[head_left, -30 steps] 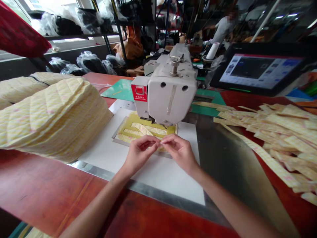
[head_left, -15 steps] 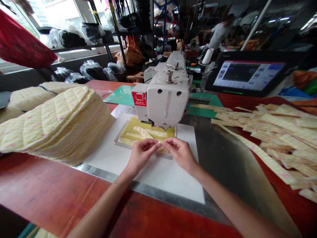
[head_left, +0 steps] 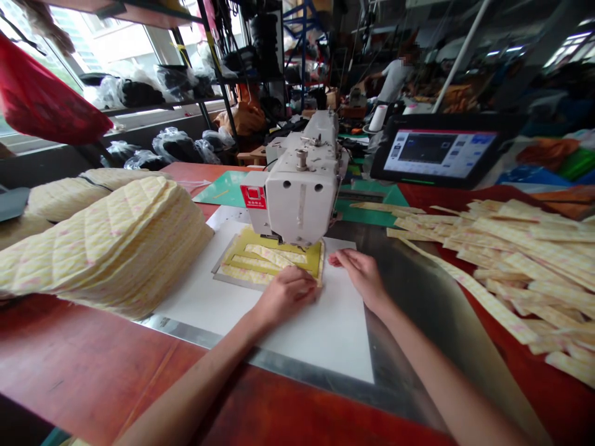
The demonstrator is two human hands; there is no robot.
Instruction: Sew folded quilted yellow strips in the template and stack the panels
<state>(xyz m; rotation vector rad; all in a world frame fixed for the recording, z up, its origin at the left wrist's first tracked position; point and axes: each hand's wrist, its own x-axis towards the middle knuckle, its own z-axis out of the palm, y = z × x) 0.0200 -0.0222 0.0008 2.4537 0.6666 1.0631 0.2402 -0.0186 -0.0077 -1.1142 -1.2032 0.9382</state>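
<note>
My left hand (head_left: pixel 292 291) is closed, its curled fingers over the lower right of a yellow slotted template (head_left: pixel 242 243). A narrow yellow-checked fabric strip (head_left: pixel 272 256) slants across the template's slots and runs up to these fingers, which hide its end. Quilted fabric (head_left: pixel 244 274) of the same pattern shows under the template. To the right of the template, above a white sheet (head_left: pixel 334 337), my right hand (head_left: pixel 357 271) has its fingers pressed together; whatever is in them is hidden. The white sewing machine head (head_left: pixel 300 207) stands just behind the template.
A tall stack of quilted yellow pieces (head_left: pixel 139 248) rises at left. Many loose fabric strips (head_left: pixel 520 248) lie heaped at right. A control screen (head_left: pixel 432 148) stands behind them. Farther back is a person in a light shirt (head_left: pixel 392 80).
My hands, together at the strip's end before, are now apart. The right has moved right, off the template; the left has turned over and curled its fingers. The camera view has shifted slightly.
</note>
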